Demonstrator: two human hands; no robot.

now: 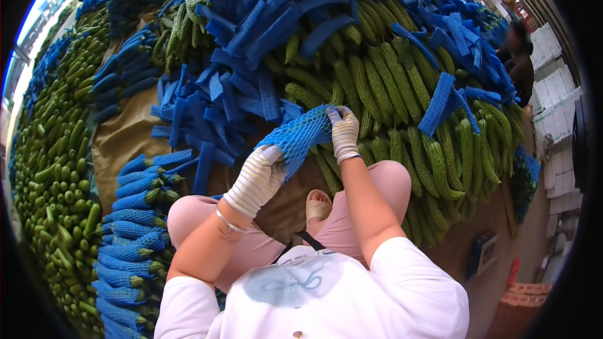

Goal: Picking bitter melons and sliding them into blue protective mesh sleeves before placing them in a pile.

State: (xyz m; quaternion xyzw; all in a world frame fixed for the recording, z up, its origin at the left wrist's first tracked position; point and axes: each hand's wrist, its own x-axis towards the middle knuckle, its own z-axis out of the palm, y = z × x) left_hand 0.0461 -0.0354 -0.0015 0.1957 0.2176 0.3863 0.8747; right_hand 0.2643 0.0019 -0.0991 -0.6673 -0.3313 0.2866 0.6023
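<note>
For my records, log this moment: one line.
left striped-gloved hand: holds blue mesh sleeve; right striped-gloved hand: holds same sleeve; ahead: long ridged green gourds

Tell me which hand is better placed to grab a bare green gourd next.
Probably the right hand: it is nearer the bare green gourds, while the left hand is farther away. Both hold the blue net, though.

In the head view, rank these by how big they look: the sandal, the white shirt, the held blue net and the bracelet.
1. White shirt
2. Blue net
3. Sandal
4. Bracelet
</note>
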